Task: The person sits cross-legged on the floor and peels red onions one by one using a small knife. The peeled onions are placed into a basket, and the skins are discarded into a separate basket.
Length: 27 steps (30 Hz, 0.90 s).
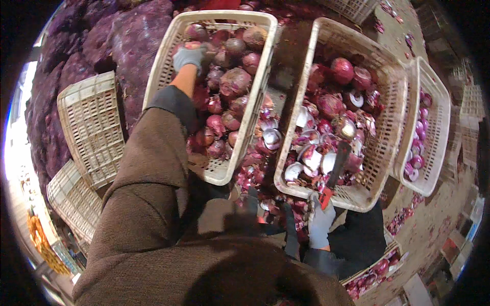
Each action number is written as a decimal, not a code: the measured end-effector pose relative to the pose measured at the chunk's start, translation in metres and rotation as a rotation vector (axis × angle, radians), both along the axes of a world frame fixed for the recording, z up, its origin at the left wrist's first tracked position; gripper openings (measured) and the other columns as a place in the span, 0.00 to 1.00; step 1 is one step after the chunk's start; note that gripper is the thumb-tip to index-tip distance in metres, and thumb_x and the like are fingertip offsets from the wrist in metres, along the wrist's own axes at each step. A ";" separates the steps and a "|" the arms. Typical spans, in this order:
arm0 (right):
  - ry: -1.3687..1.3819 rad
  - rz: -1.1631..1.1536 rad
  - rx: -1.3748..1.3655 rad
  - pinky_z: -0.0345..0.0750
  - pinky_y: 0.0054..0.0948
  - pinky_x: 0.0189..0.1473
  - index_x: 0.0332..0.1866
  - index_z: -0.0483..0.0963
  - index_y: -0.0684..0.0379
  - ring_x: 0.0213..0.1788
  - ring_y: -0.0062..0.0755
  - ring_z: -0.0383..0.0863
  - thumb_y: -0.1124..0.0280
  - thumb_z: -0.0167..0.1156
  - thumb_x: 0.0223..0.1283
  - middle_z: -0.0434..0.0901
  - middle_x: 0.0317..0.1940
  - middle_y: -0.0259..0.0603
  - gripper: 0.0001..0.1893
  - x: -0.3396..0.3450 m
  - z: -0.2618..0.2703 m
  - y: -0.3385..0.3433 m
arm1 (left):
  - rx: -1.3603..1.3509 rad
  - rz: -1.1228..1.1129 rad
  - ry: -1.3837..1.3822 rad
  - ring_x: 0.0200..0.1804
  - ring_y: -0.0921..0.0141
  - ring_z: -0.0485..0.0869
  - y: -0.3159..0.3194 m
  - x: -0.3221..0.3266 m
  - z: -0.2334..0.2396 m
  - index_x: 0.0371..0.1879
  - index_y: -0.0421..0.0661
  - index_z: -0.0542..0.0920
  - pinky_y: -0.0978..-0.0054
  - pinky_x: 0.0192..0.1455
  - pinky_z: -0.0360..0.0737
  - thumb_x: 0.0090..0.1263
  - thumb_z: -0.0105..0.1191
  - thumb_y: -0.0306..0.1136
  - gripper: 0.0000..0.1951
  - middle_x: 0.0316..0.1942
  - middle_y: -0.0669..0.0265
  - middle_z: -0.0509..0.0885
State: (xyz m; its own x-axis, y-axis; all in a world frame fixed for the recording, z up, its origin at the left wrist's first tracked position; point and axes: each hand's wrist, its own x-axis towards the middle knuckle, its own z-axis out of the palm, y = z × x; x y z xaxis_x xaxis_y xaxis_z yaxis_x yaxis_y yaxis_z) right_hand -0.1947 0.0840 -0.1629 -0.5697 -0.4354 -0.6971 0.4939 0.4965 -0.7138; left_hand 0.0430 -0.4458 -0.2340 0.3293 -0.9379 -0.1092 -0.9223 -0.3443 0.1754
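Observation:
My left hand [188,57], in a grey glove, reaches into a plastic crate [220,15] of unpeeled red onions and has its fingers on an onion [192,45] near the far left corner. In my right hand [320,223], also gloved, is a knife [339,162] with a red handle and a broad dark blade. Its blade points away from me over the near wall of a second crate [281,168]. That crate holds whole red onions [342,71] at the far side and loose skins and cut pieces [312,158] nearer me.
Farther right, a crate [440,153] holds peeled onions [417,161]. Stacked crates [92,126] and full mesh sacks [141,42] stand at left. Onion skins [250,172] litter the ground between the two main crates. Another crate with onions [369,279] lies at lower right.

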 end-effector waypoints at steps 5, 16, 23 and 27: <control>-0.032 0.014 0.006 0.61 0.17 0.17 0.39 0.73 0.57 0.16 0.13 0.66 0.66 0.62 0.64 0.72 0.20 0.27 0.08 -0.003 0.009 -0.003 | 0.021 -0.257 0.376 0.51 0.59 0.83 0.018 0.034 0.011 0.55 0.44 0.78 0.64 0.53 0.79 0.58 0.59 0.56 0.32 0.50 0.55 0.83; -0.105 0.110 -0.084 0.64 0.19 0.15 0.39 0.71 0.56 0.19 0.16 0.73 0.66 0.63 0.63 0.72 0.21 0.27 0.09 -0.001 0.017 -0.005 | 0.641 -0.701 1.242 0.46 0.73 0.81 0.251 -0.018 0.123 0.56 0.40 0.75 0.74 0.52 0.79 0.55 0.68 0.36 0.29 0.46 0.65 0.82; -0.063 0.417 -0.042 0.62 0.19 0.19 0.43 0.77 0.59 0.19 0.13 0.68 0.61 0.65 0.62 0.74 0.23 0.28 0.13 0.020 0.020 0.012 | 0.196 -1.137 0.357 0.58 0.48 0.74 0.369 -0.060 0.114 0.66 0.38 0.63 0.59 0.61 0.72 0.47 0.71 0.49 0.48 0.58 0.44 0.73; 0.463 0.778 0.108 0.74 0.39 0.34 0.39 0.76 0.60 0.30 0.45 0.82 0.50 0.60 0.61 0.80 0.26 0.48 0.20 0.016 0.022 0.022 | 0.176 -1.042 0.469 0.61 0.49 0.72 0.378 -0.057 0.101 0.66 0.38 0.63 0.59 0.63 0.70 0.44 0.73 0.50 0.51 0.59 0.44 0.72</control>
State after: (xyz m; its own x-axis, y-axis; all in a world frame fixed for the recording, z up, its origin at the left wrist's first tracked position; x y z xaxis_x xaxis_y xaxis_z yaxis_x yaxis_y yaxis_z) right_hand -0.1785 0.1059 -0.1410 -0.3755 -0.7595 -0.5312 -0.3327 0.6454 -0.6876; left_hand -0.0143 -0.0679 -0.1326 -0.7028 -0.6902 -0.1724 -0.6301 0.4915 0.6012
